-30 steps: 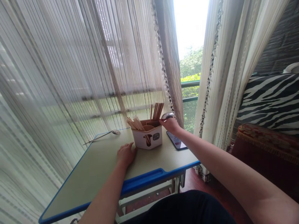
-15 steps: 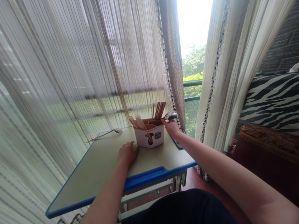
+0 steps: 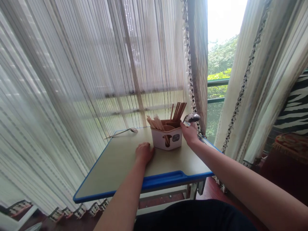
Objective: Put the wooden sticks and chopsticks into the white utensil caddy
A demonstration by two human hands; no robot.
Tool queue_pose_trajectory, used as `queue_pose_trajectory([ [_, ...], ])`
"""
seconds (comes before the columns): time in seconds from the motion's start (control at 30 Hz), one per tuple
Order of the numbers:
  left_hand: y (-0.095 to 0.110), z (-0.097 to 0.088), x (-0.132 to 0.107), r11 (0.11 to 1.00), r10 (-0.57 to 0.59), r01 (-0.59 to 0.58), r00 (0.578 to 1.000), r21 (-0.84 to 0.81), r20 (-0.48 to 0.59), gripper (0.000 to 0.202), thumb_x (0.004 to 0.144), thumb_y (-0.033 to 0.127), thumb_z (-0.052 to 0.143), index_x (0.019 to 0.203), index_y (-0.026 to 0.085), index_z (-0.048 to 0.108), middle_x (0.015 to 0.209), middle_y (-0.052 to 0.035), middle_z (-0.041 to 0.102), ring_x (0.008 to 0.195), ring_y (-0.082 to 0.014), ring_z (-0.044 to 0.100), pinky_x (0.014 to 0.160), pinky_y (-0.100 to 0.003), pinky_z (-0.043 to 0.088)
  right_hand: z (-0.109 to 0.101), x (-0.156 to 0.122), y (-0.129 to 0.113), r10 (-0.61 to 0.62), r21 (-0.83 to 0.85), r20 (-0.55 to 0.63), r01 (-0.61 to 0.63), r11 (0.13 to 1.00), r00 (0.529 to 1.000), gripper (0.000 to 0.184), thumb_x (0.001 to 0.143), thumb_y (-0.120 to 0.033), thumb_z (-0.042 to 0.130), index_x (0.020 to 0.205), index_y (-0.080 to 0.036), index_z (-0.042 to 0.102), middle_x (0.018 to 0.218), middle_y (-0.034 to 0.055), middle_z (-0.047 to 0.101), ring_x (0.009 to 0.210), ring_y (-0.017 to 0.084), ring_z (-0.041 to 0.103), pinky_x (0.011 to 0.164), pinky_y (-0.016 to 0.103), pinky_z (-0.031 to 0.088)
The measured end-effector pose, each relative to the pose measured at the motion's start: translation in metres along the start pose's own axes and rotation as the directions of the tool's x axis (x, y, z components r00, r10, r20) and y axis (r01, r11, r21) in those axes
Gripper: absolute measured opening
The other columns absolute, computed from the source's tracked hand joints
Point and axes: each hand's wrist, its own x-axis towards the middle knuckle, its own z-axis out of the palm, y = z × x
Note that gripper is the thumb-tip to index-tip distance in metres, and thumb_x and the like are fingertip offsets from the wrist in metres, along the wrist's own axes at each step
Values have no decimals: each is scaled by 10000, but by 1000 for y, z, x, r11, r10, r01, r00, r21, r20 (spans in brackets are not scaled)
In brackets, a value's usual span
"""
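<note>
A white cutlery holder [image 3: 166,140] with wooden chopsticks and sticks standing in it sits on the small desk [image 3: 125,163]. My left hand [image 3: 143,152] lies flat on the desk, fingers touching the holder's left side. My right hand [image 3: 190,134] is closed on the handle of a metal spoon [image 3: 192,117], whose bowl sticks up beside the holder's right rim. A second metal spoon [image 3: 122,132] lies at the desk's far left edge.
The desk has a blue rim and a blue tray groove [image 3: 166,178] along its near edge. Sheer curtains [image 3: 84,70] hang right behind it, with a gap to a window railing [image 3: 218,82] on the right. A zebra-patterned cushion [image 3: 295,106] stands far right.
The view has shifted left, so the desk and holder sit further right in frame. My right hand with the spoon stays beside the holder; the phone behind it is now hidden.
</note>
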Motion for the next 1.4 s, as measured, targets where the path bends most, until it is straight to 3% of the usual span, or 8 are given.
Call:
queue_pose_trajectory([
  [0.17, 4, -4, -4, 999, -28, 28, 1000, -17, 8, 373, 820, 435, 446, 1039, 179, 606, 1093, -114, 608, 1071, -253, 513, 901, -348, 377, 4, -60, -5, -151, -62, -145, 143, 988, 978, 463, 820, -352, 408, 1234, -151, 351, 1230, 183, 391, 1083, 259, 455, 920, 403, 378],
  [0.33, -4, -10, -5, 902, -426, 427, 904, 61, -38, 482, 796, 451, 425, 1113, 113, 560, 1186, -201, 531, 1116, -325, 468, 897, -435, 365, 27, -106, 1, -422, 14, 201, 428, 904, 884, 230, 810, -260, 421, 1024, -181, 453, 972, 101, 505, 882, 205, 506, 832, 341, 430],
  [0.5, -68, -16, 18, 938, -334, 324, 940, 125, 71, 627, 773, 604, 359, 1218, 196, 529, 1284, -181, 469, 1190, -346, 406, 948, -484, 315, 51, -117, 1, -456, 42, 715, 618, 785, 530, 285, 786, -172, 438, 1058, -169, 523, 1076, 102, 544, 975, 196, 515, 877, 314, 404],
  [0.63, -119, -10, 45, 907, -415, 401, 904, 130, 103, 824, 720, 713, 337, 1362, 197, 379, 1449, -182, 271, 1323, -384, 217, 1023, -537, 212, 76, -123, -17, -389, 22, 880, 795, 606, 272, 289, 839, -135, 376, 1009, -206, 599, 1034, 74, 594, 980, 196, 526, 826, 309, 414],
  [0.8, -147, 4, 83, 818, -533, 565, 814, 108, -229, 827, 784, 547, 375, 1437, 98, 141, 1512, -185, 22, 1381, -352, -13, 1061, -562, 120, 150, -124, -45, -307, -140, 896, 860, 491, 322, 272, 865, -171, 380, 1005, -225, 606, 1020, 98, 605, 956, 223, 539, 711, 328, 446],
  [1.03, -175, 15, 117, 771, -624, 632, 774, 74, -107, 737, 802, 463, 351, 1408, 61, 232, 1497, -195, 131, 1382, -340, 59, 1070, -541, 143, 266, -91, -61, -349, -257, 800, 805, 536, 487, 452, 905, -136, 199, 1271, -161, 461, 1260, 188, 473, 1087, 296, 461, 804, 450, 398],
  [1.17, -176, 20, 118, 768, -626, 635, 772, 81, -109, 768, 801, 482, 356, 1390, 2, 247, 1473, -231, 181, 1365, -359, 130, 1067, -515, 181, 309, -72, -48, -565, -197, 653, 833, 517, 505, 538, 881, -174, 321, 1415, -213, 267, 1439, 132, 305, 1231, 302, 335, 957, 453, 294],
  [1.4, -175, 18, 118, 793, -601, 600, 799, 109, -22, 709, 837, 475, 292, 1423, 82, 212, 1505, -152, 141, 1373, -334, 127, 1073, -549, 127, 341, -56, -32, -308, -133, 836, 713, 689, 453, 524, 842, -289, 378, 1366, -285, 363, 1349, 69, 458, 1138, 277, 470, 899, 425, 379],
])
